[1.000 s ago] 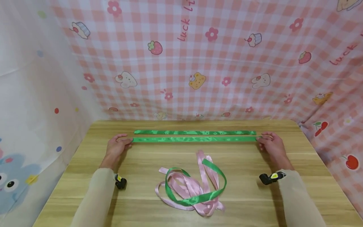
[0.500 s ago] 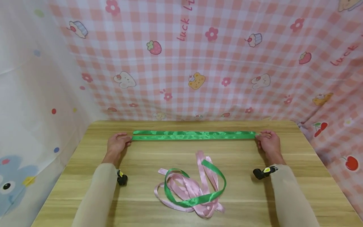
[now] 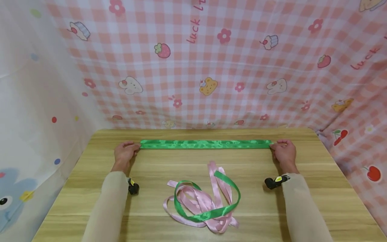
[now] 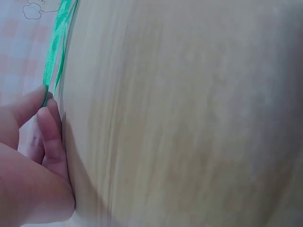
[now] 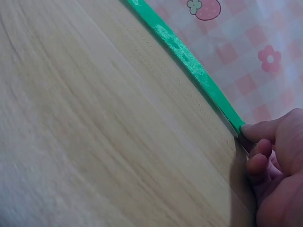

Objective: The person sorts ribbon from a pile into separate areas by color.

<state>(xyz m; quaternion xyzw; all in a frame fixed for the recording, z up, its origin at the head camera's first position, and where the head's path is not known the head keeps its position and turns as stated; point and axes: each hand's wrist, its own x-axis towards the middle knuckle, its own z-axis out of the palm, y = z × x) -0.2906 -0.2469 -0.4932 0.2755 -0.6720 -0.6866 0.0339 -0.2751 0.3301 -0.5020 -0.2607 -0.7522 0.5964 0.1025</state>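
A green satin ribbon [image 3: 205,146] is stretched straight from side to side near the back of the table. Its left end is pinched between thumb and finger of my left hand [image 3: 123,154]. My right hand [image 3: 285,155] pinches the other end, as the right wrist view shows with the taut ribbon [image 5: 189,64]. A second green ribbon [image 3: 193,142] lies parallel right behind it; from above their edges meet or slightly overlap. In the left wrist view two green strips run close together from the fingertips [image 4: 43,92]. Whether the held ribbon touches the table is unclear.
Nearer the front of the wooden table [image 3: 90,188] lies a loose tangle of pink ribbon [image 3: 201,200], with a curled green ribbon [image 3: 208,215] over it. A pink checked cloth [image 3: 187,67] hangs behind the back edge. White cloth [image 3: 39,101] hangs at the left.
Both hands have moved slightly away from me with the stretched ribbon, closing the gap to the green ribbon behind it. The tangle in front stays as it was.
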